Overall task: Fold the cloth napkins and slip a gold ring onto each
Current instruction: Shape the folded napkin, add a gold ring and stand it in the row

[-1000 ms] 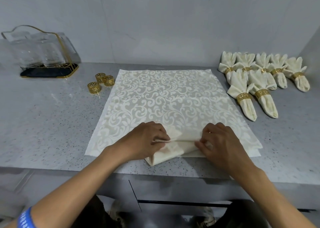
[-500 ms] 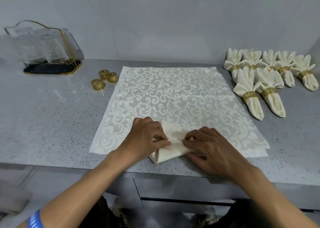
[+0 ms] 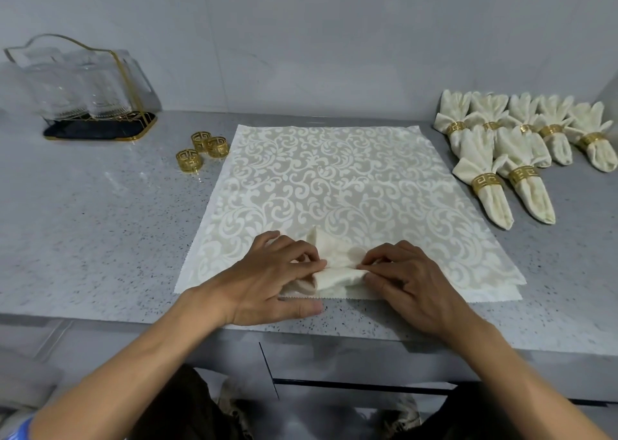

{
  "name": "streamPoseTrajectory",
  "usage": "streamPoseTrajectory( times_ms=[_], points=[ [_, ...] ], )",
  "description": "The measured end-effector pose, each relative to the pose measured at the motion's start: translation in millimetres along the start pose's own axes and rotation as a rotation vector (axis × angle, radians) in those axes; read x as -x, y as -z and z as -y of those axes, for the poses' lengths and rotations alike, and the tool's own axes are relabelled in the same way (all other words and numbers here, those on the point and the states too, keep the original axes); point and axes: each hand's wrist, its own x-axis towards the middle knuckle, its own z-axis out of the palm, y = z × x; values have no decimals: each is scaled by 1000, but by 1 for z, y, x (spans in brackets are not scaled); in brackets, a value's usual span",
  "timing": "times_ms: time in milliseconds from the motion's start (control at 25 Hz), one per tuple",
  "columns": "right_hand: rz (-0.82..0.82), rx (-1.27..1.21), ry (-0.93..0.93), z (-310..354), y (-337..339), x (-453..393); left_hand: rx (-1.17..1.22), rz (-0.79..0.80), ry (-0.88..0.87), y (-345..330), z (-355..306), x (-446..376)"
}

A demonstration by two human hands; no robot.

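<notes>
Lower centre of the frame — both hands are working a small cream napkin [image 3: 337, 269] that is lying on the near edge of a flat damask cloth [image 3: 334, 185]. The left hand [image 3: 267, 282] is pinching the napkin's left end with curled fingertips, thumb lying flat along the counter edge. The right hand [image 3: 411, 282] is pinching the right end, fingers bent and pressing down on the fabric. A peak of cloth is standing up between the hands.

Judgement on the step: the folding is still in hand, with no ring on this piece yet. Doing it well likely means keeping both pinches level, gathering the pleats evenly toward the middle, and holding the waist tight so it is not springing open when one hand is leaving for a ring. Soft cloth — it will probably relax if released early.

Three loose gold rings [image 3: 202, 152] are sitting at centre left, just beside the damask cloth's far left corner. Seven finished napkins [image 3: 521, 152], each ringed, are lying in a cluster at upper right.

Surface: a grey speckled counter [image 3: 100, 239] with a drawer front below. At upper left, a gold-edged rack of clear glasses [image 3: 83, 88] is standing against a plain pale wall [image 3: 301, 38].
</notes>
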Motion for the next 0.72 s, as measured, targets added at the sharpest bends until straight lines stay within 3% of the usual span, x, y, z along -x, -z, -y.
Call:
streamPoseTrajectory(
  times_ms=[240,720],
  points=[
    [-8,36,20,2,1,4,-78,-274,45,-21,-3,-11],
    [-75,163,-12,12,4,1,-209,-209,39,-16,-4,-30]
  ],
)
